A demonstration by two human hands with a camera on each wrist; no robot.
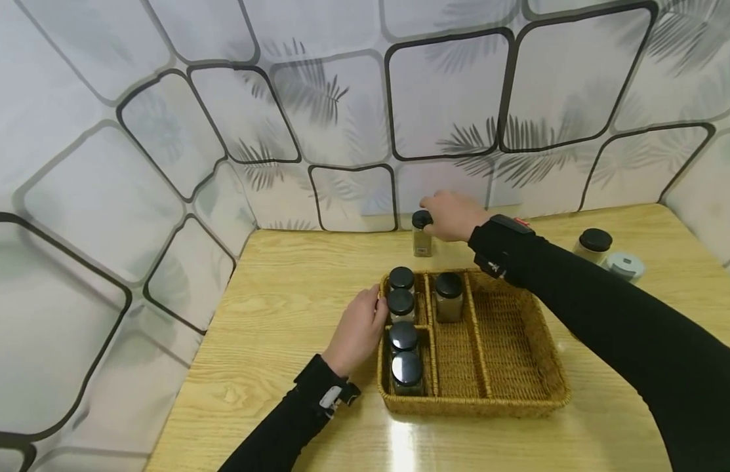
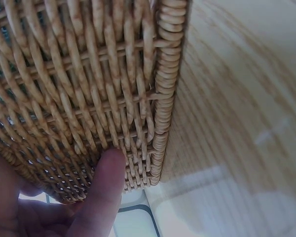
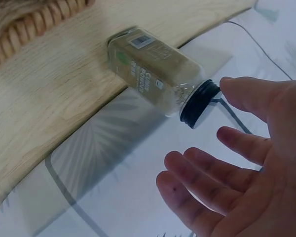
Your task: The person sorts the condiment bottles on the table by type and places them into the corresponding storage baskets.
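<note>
A divided wicker basket [image 1: 515, 408] stands on the table. My left hand [image 1: 359, 324] grips its left wall near the far corner; in the left wrist view one finger [image 2: 108, 177] lies against the weave. Beyond the basket, a square spice jar [image 1: 422, 244] with a black lid and tan powder stands upright on the table. My right hand [image 1: 456, 215] is at that jar's lid, palm facing it. In the right wrist view the thumb tip is right at the black lid [image 3: 200, 103], while the other fingers [image 3: 187, 197] are spread loosely beside it.
Black-lidded jars [image 1: 406, 368] fill the basket's two left compartments, and one jar [image 1: 449, 298] stands in the middle compartment. Right of the basket, partly behind my right arm, are another black-lidded jar [image 1: 595, 240] and a white-lidded container [image 1: 624, 265]. A patterned curtain [image 1: 347, 196] borders the table's far edge.
</note>
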